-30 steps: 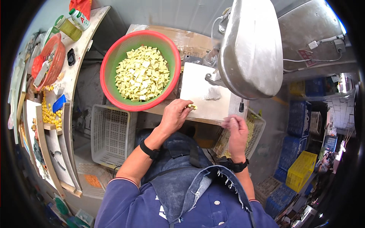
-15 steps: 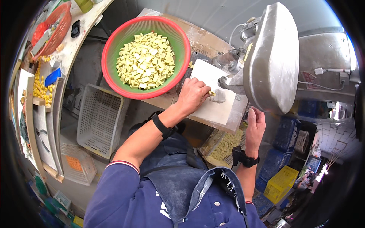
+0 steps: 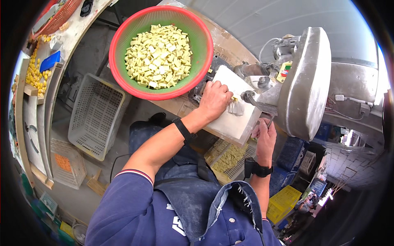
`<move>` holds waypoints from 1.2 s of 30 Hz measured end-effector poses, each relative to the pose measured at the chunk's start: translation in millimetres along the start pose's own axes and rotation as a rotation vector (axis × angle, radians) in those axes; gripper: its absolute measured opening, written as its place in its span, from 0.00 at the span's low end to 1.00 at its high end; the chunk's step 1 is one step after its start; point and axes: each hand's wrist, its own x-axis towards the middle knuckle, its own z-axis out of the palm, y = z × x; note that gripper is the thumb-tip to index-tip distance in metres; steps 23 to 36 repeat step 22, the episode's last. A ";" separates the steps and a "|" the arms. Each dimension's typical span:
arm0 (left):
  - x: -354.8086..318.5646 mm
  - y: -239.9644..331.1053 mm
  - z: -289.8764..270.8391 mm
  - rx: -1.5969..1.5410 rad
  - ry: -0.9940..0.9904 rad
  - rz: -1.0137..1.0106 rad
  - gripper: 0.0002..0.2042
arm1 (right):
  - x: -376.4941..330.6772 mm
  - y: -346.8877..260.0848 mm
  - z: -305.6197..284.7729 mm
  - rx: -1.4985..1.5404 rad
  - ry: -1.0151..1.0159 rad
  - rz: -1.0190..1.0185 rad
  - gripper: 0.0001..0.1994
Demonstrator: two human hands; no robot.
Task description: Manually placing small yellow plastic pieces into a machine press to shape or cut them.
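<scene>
My left hand is over the white board, its fingers curled and pinched at a small yellow-green block. Just beside the fingertips sits a small clear block on the board. Above it is the metal head of a bench machine with a large, dusty grey cover. My right hand is closed around a thin metal lever under the machine, right of the board's edge. To the left, a red-rimmed green basket holds many small yellow-green blocks.
A red and green switch is on the machine. Below the board, a crate contains yellow-green crumbs. A grey crate stands on the floor at left, near a bench. Yellow and blue crates are stacked at right.
The whole view has shifted, bringing the machine's switch into sight. My right hand has moved closer to the board, its fingers around the lever. My left hand stays beside the clear block.
</scene>
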 end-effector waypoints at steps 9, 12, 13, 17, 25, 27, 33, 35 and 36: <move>2.3 -0.8 -1.4 -0.033 0.024 0.022 0.07 | 3.4 4.4 4.9 0.022 0.033 -0.026 0.11; -10.1 3.3 0.5 -0.019 -0.002 0.087 0.05 | 4.0 6.2 5.5 0.047 0.030 -0.036 0.11; -15.3 5.8 2.4 0.002 -0.025 0.128 0.05 | 4.0 5.9 5.8 0.046 0.028 -0.037 0.11; -34.1 24.0 10.7 0.005 -0.075 0.229 0.05 | 2.8 4.8 5.4 0.037 0.035 -0.038 0.11; -29.2 29.9 16.9 0.037 -0.070 0.191 0.05 | 3.0 5.1 3.5 0.051 0.034 -0.022 0.09; -29.2 29.9 16.9 0.037 -0.070 0.191 0.05 | 3.0 5.1 3.5 0.051 0.034 -0.022 0.09; -29.2 29.9 16.9 0.037 -0.070 0.191 0.05 | 3.0 5.1 3.5 0.051 0.034 -0.022 0.09; -29.2 29.9 16.9 0.037 -0.070 0.191 0.05 | 3.0 5.1 3.5 0.051 0.034 -0.022 0.09; -29.2 29.9 16.9 0.037 -0.070 0.191 0.05 | 3.0 5.1 3.5 0.051 0.034 -0.022 0.09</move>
